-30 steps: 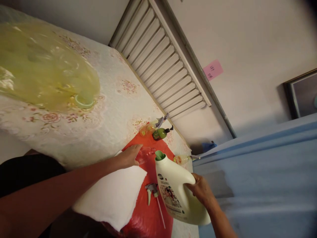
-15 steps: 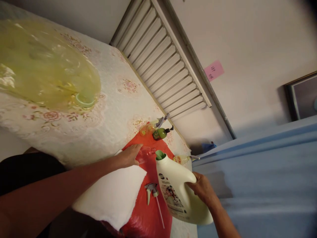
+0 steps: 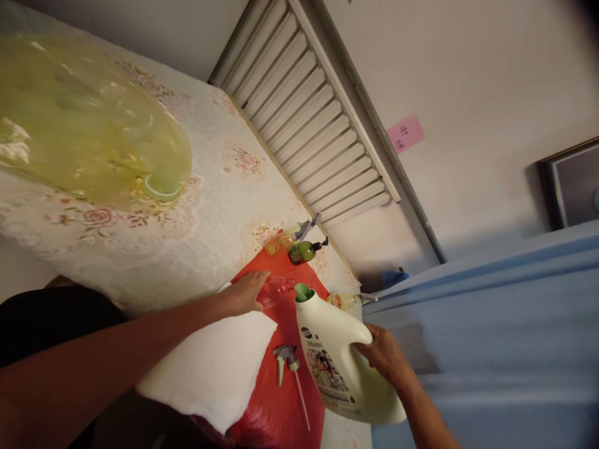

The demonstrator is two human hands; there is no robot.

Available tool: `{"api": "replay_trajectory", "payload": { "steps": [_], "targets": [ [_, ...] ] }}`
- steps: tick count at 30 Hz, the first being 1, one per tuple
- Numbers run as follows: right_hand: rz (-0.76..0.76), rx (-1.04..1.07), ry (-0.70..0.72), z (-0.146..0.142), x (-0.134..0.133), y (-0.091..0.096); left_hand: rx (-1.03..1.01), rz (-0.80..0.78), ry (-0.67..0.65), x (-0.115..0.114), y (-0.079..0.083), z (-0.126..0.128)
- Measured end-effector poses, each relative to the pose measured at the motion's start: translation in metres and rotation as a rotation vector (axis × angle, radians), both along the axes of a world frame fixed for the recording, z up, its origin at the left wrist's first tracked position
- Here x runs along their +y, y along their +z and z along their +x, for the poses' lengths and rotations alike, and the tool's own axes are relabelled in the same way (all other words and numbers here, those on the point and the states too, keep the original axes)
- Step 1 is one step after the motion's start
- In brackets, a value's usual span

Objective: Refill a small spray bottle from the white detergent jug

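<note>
My left hand [image 3: 243, 293] is closed around a small clear bottle [image 3: 277, 290] that stands on a red sheet [image 3: 276, 411]. My right hand [image 3: 386, 355] grips the handle of a large cream detergent jug [image 3: 334, 358]. The jug is tilted, and its green open spout [image 3: 303, 292] sits right beside the clear bottle's mouth. A loose spray trigger head with its long tube [image 3: 289, 368] lies on the red sheet just left of the jug.
A white cloth [image 3: 215, 368] lies under my left arm. Three small spray bottles stand behind: orange [image 3: 278, 243], green [image 3: 304, 251] and pale [image 3: 344, 301]. A big yellowish transparent container [image 3: 88, 131] rests on the floral tablecloth [image 3: 224, 206]. Blue fabric [image 3: 491, 337] fills the right.
The jug has tipped slightly further, its base swinging a little to the right with my right hand. My left hand and the clear bottle stay put.
</note>
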State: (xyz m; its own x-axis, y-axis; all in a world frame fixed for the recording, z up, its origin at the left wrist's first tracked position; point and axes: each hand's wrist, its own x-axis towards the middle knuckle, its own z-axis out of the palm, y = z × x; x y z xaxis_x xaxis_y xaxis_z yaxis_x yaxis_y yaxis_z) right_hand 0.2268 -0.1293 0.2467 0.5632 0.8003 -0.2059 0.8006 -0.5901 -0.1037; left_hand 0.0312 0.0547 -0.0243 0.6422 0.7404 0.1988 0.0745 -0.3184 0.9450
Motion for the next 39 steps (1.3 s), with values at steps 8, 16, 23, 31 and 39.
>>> {"api": "replay_trajectory", "payload": {
  "steps": [8, 16, 23, 31, 39],
  "targets": [
    [-0.024, -0.030, -0.026, -0.007, 0.004, 0.005, -0.025, 0.013, -0.012, 0.000, 0.000, -0.001],
    [-0.054, -0.040, -0.036, -0.012, 0.006, 0.010, -0.003, 0.018, 0.003, 0.001, -0.005, 0.003],
    [-0.129, -0.055, -0.050, -0.013, 0.008, 0.011, 0.066, 0.058, -0.001, -0.001, 0.003, -0.001],
    [-0.135, -0.063, -0.041, -0.008, 0.007, 0.009, 0.095, 0.089, -0.007, -0.002, 0.008, -0.003],
    [-0.141, -0.069, -0.031, -0.006, 0.008, 0.010, 0.069, 0.091, 0.008, -0.001, 0.001, -0.002]
  ]
}}
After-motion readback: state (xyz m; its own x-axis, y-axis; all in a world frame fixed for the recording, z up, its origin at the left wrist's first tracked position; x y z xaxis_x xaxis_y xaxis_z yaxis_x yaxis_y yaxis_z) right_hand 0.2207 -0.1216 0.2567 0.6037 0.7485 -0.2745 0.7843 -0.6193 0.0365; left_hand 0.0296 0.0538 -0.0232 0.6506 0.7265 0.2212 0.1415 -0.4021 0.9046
